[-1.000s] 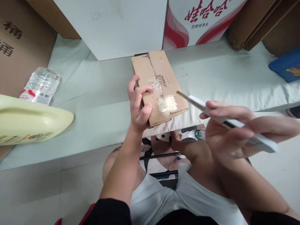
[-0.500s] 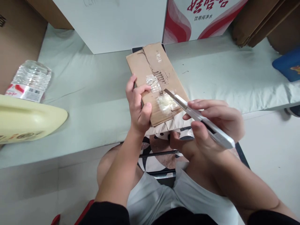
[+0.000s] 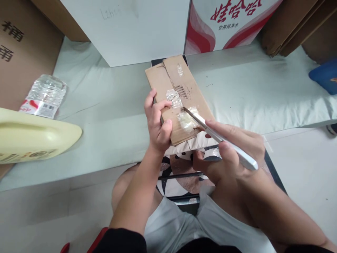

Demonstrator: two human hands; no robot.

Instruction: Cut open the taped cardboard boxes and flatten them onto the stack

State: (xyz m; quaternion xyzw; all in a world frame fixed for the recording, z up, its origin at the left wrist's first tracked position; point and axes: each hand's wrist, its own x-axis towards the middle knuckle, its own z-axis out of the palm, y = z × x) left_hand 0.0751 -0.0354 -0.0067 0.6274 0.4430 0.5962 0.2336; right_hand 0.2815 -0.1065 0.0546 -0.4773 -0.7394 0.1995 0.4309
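Both forearms (image 3: 140,191) extend forward, left hand (image 3: 158,131) and right hand (image 3: 246,140) curled gripping.

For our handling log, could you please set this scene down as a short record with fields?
Left hand: holds the cardboard packet by its left side
Right hand: holds a white-handled knife
Blade: tip at the packet, between two tape patches; contact uncertain
On the left: yellow jug, clear bottle
Beyond the packet: white box, red-and-white box

A wrinkled pale green cloth (image 3: 263,88) covers the tabletop (image 3: 113,116). On it are a carton (image 3: 23,66), a jug (image 3: 42,131) beside a bottle (image 3: 46,95), a white box (image 3: 137,31), a red-and-white box (image 3: 223,30), brown cardboard (image 3: 286,31) and dark specks (image 3: 210,84). Whether the packet (image 3: 162,78) touches it is unclear.
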